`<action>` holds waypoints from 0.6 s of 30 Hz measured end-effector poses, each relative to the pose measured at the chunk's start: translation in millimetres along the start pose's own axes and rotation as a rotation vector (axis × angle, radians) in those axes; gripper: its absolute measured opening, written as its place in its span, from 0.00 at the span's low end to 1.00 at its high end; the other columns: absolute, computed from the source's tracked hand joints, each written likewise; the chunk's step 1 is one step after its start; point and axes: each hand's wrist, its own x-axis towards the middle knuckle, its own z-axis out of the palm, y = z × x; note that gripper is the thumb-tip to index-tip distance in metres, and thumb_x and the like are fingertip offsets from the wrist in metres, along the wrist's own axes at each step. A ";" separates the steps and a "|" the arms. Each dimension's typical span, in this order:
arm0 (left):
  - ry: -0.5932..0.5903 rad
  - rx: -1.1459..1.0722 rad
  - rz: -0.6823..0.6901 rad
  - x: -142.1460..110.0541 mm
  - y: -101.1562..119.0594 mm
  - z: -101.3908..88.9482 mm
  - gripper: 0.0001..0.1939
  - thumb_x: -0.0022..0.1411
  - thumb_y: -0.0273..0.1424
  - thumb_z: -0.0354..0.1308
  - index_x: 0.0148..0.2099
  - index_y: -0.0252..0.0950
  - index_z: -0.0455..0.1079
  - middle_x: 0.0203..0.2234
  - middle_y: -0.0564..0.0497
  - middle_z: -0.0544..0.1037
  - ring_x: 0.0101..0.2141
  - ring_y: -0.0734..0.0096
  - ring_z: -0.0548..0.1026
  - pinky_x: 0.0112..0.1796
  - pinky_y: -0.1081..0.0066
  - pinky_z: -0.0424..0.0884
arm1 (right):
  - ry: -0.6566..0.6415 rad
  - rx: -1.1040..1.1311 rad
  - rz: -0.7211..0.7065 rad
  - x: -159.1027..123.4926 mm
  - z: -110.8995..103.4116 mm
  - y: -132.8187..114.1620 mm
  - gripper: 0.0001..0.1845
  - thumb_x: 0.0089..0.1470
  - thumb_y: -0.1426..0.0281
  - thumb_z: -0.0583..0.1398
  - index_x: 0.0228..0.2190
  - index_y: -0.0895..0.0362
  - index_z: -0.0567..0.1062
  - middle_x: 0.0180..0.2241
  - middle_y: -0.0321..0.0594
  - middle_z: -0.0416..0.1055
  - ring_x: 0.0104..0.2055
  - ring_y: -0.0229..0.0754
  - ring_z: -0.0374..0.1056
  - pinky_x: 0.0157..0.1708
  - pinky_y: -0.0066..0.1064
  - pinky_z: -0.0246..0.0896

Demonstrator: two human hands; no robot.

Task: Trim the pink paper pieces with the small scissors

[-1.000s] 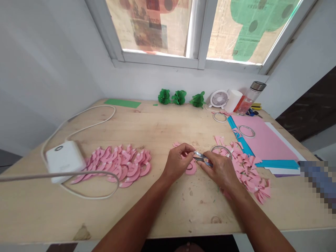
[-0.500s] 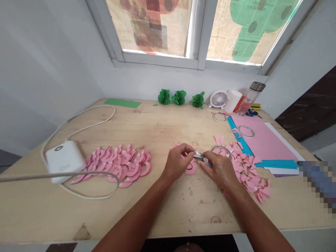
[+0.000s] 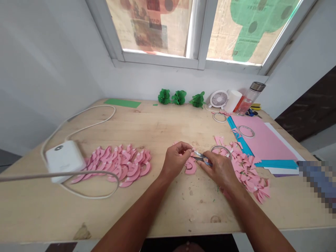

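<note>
My left hand (image 3: 177, 159) is closed in a pinch on a small pink paper piece (image 3: 192, 153), mostly hidden by the fingertips. Between the thumb and fingers of my right hand (image 3: 219, 167) are small snips (image 3: 200, 156), silvery and two-bladed, pointing left with the blades apart. Their tips sit close beside the pinched piece. Just below, a curved pink paper cutout (image 3: 190, 167) lies on the wooden table (image 3: 168, 129). Left of my hands is a spread of overlapping pink paper arcs (image 3: 126, 162) bearing whitish patches.
Pink paper scraps (image 3: 249, 169) and a tape roll (image 3: 222, 149) lie right. Beyond are pink sheets (image 3: 265, 140) and blue strips (image 3: 278, 163). A white box (image 3: 64, 157) with a looping cable stands left. Green paper ornaments (image 3: 180, 97), a fan (image 3: 218, 99) and a bottle (image 3: 249, 99) line the back.
My left hand has shifted slightly left, leaving a small gap between its fingertips and the snips. More of the pink cutout below now shows. My right hand has barely moved.
</note>
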 end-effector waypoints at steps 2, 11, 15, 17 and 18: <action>-0.002 -0.055 -0.023 1.0 -0.3 -0.1 0.06 0.50 0.31 0.58 0.30 0.33 0.70 0.24 0.50 0.75 0.28 0.71 0.73 0.30 0.73 0.68 | -0.003 -0.003 0.000 0.0 0.4 0.0 0.17 0.54 0.57 0.52 0.32 0.55 0.73 0.24 0.38 0.71 0.23 0.36 0.64 0.22 0.25 0.46; -0.066 -0.029 0.033 -2.0 7.4 0.3 0.11 0.52 0.28 0.56 0.40 0.34 0.65 0.30 0.48 0.77 0.32 0.69 0.75 0.34 0.71 0.68 | -0.007 -0.009 -0.006 0.4 1.7 0.0 0.17 0.54 0.56 0.52 0.32 0.55 0.73 0.23 0.37 0.71 0.22 0.36 0.64 0.22 0.25 0.45; -0.076 0.125 0.127 -4.0 8.3 0.9 0.13 0.53 0.26 0.54 0.43 0.36 0.65 0.30 0.51 0.76 0.33 0.71 0.74 0.36 0.71 0.67 | -0.014 -0.002 -0.003 0.6 0.5 -1.3 0.17 0.54 0.57 0.51 0.33 0.55 0.73 0.23 0.38 0.71 0.22 0.36 0.63 0.22 0.25 0.46; -0.067 0.200 0.182 -4.5 7.8 1.1 0.13 0.53 0.25 0.53 0.43 0.37 0.64 0.30 0.52 0.76 0.33 0.72 0.73 0.37 0.71 0.67 | -0.016 0.000 0.003 0.4 0.1 -1.8 0.17 0.54 0.57 0.52 0.33 0.55 0.72 0.23 0.37 0.71 0.22 0.36 0.63 0.22 0.25 0.46; -0.063 0.232 0.207 -4.6 7.5 1.2 0.13 0.53 0.24 0.53 0.44 0.38 0.64 0.30 0.53 0.76 0.33 0.73 0.73 0.38 0.71 0.66 | -0.017 -0.001 0.006 0.3 0.0 -2.0 0.17 0.54 0.57 0.52 0.33 0.55 0.72 0.23 0.37 0.71 0.22 0.36 0.63 0.22 0.25 0.46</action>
